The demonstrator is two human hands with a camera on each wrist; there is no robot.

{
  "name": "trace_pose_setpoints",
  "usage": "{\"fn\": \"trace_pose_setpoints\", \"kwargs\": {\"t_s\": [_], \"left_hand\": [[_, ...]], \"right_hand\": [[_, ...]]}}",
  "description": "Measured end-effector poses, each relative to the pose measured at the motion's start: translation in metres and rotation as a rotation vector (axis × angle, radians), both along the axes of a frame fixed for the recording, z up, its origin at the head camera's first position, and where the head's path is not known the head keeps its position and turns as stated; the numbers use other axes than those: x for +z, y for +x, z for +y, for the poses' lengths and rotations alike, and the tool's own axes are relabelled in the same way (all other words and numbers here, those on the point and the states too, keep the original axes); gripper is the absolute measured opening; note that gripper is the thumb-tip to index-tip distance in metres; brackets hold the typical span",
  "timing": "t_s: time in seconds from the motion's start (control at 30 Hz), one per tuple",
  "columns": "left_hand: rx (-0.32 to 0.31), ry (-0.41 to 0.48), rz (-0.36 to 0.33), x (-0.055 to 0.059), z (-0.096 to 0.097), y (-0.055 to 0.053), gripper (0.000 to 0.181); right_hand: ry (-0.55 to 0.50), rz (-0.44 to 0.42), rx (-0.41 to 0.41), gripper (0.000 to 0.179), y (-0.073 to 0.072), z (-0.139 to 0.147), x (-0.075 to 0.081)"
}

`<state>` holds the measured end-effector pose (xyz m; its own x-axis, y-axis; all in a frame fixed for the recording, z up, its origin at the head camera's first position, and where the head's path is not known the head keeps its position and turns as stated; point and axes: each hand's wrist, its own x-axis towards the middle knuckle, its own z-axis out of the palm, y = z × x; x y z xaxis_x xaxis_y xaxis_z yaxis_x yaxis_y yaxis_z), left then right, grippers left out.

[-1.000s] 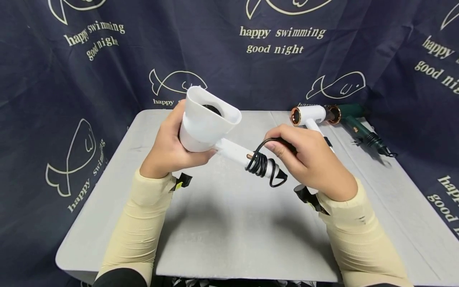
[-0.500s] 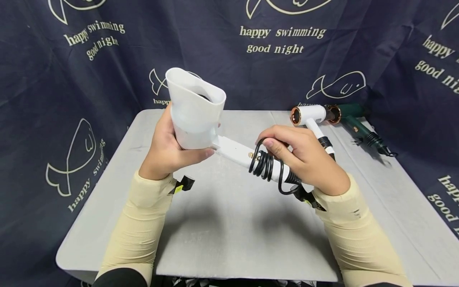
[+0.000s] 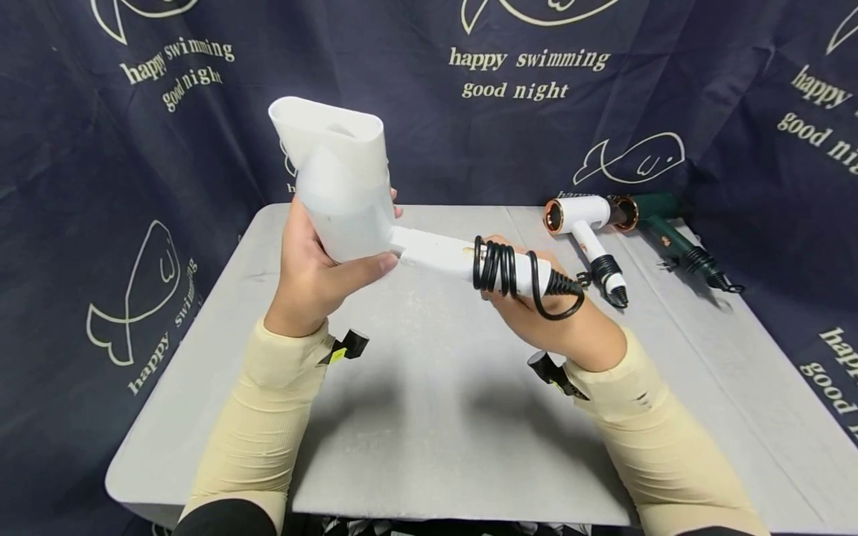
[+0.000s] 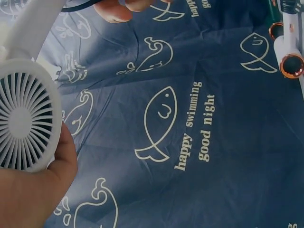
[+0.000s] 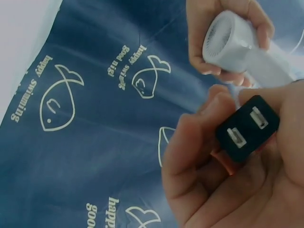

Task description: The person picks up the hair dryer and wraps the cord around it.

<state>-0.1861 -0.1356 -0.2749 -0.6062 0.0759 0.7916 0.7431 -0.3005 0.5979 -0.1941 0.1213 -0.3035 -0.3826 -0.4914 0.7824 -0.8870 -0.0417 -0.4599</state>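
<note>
My left hand grips the barrel of a white hair dryer, thumb across its near side. The dryer is held above the table, its wide flat nozzle tilted up. Round the lower handle, a black cord is wound in several loops, with another loose loop near the handle's end. Behind that handle sits my right hand, largely covered by it in the head view. In the right wrist view, its curled fingers hold a black two-pronged plug. The dryer's round rear grille faces the left wrist camera.
At the table's back right lie a white hair dryer with a copper rim and a dark green hair dryer, both with wound cords. The grey table extends beneath my hands. A navy printed cloth hangs behind it.
The dryer has risen leftward and its nozzle has turned upward. My right hand has gone from pulling the cord in front of the handle to behind it, and the cord's loose loop is now closer to the handle.
</note>
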Motion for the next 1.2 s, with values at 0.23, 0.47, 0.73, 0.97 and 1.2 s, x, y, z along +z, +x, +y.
{"fn": "trace_pose_setpoints", "kwargs": {"t_s": [0.23,0.47,0.73,0.97,1.2], "left_hand": [[0.040,0.016,0.021,0.005,0.004,0.001,0.072],[0.094,-0.005,0.030,0.002,0.004,-0.001,0.071],[0.119,0.023,-0.025,-0.004,0.001,-0.010,0.075],[0.114,0.048,-0.042,-0.006,0.001,-0.012,0.075],[0.127,0.038,-0.023,0.000,0.008,-0.006,0.074]], "right_hand": [[0.339,0.253,-0.408,0.023,0.010,0.008,-0.006],[0.585,0.040,-0.397,0.048,0.015,0.012,-0.001],[0.613,-0.048,-0.290,0.067,0.015,0.011,0.002],[0.393,0.017,-0.294,0.057,0.011,0.004,0.001],[0.164,0.135,-0.326,0.037,0.007,0.001,0.001]]}}
